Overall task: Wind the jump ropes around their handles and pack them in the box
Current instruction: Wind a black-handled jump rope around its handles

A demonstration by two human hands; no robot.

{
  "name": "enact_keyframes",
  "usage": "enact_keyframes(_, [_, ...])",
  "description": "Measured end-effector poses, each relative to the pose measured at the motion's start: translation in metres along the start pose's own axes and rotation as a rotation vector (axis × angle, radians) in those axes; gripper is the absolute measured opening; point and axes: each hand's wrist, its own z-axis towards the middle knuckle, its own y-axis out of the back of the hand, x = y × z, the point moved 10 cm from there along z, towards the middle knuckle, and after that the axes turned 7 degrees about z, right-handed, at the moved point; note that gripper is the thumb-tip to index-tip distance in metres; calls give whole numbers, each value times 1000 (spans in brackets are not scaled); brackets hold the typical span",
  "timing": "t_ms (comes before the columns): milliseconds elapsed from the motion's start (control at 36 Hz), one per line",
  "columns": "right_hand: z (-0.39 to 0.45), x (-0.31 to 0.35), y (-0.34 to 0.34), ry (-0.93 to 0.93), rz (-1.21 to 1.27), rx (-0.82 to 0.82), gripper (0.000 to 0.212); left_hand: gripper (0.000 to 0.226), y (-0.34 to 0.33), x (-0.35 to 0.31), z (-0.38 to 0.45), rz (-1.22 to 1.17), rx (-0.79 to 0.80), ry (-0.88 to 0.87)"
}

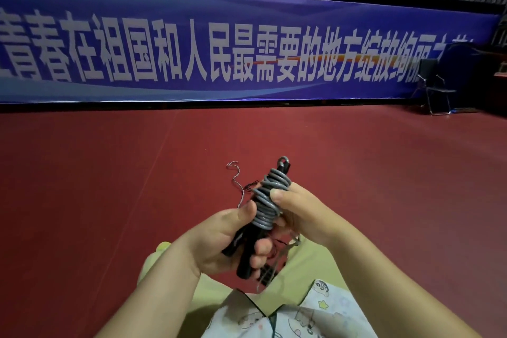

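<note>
The left hand (219,239) grips the two black handles (241,252) of a jump rope. Its fingers curl around the low part of the handles and its thumb lies up along the side. The handles stick up and lean a bit to the right, away from the person.

The gray rope (269,200) is wound many times around the top half of the handles. The loops sit one over the other, just above the left hand. The black tips of the handles poke out above the loops.

The right hand (299,214) pinches the wound rope from the right side. Its thumb presses on the front of the loops and its fingers go behind them. The two hands are very close, with the bundle between them.

A short bit of gray rope hangs down below the right hand, near the bottom of the handles.

A thin twisted thread (236,181) lies on the red floor (109,186), just beyond the left hand.

Below the hands is the person's lap, with light green cloth (301,277) and a white cloth with cartoon pictures (323,307).

Far past the hands a long blue banner (192,49) with big white letters runs across. A black folding chair (436,85) stands far off to the right.
</note>
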Motion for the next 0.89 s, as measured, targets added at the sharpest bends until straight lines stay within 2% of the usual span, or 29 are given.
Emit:
enact_keyframes(111, [-4, -7, 8, -96, -123, -15, 35, 67, 21, -14, -7, 108, -238, 16])
enact_keyframes(194, [-4, -8, 12, -123, -152, -49, 34, 52, 25, -20, -10, 165, -358, 29])
enact_keyframes(250, [-3, -7, 14, -130, -179, -80, 35, 45, 26, -21, -10, 192, -407, 31])
enact_keyframes(333, [-3, -9, 16, -162, -215, -105, 34, 50, 31, -18, -9, 200, -444, 33])
enact_keyframes(472, [-3, -9, 17, -186, -429, -147, 45, 42, 37, -19, -14, 253, -500, 52])
enact_keyframes(528, [-1, -8, 20, -169, -563, -168, 49, 32, 50, -25, -19, 365, -626, 55])
enact_keyframes(611, [-1, -19, 24, -230, -610, -194, 54, 12, 64, -48, -24, 890, -787, 48])
enact_keyframes(667, [-2, -25, 26, -275, -528, -209, 54, 17, 60, -50, -21, 1099, -784, 54])
enact_keyframes(750, [-2, -25, 33, -263, -469, -273, 56, 7, 62, -44, -19, 1126, -837, 60])
enact_keyframes(806, [-2, -25, 38, -236, -486, -302, 54, 18, 65, -38, -18, 1107, -836, 50])
enact_keyframes(889, [-3, -24, 46, -197, -481, -327, 51, 13, 63, -28, -11, 939, -718, 48])
